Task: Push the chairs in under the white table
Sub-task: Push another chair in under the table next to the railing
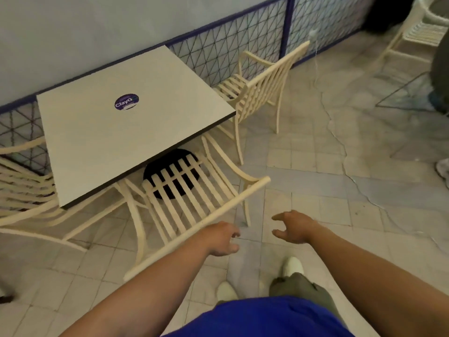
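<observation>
Chair (184, 198) partly under white table (126, 137) edge; left hand (220, 239), right hand (296, 227) behind it, fingers (279, 218) slack.

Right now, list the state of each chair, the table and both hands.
white table, standing upright.
near chair, seat partly under the table, back out.
right chair, mostly out beside the table.
left chair, at the table's edge, partly cropped.
left hand, loosely curled, empty.
right hand, open, empty.
</observation>
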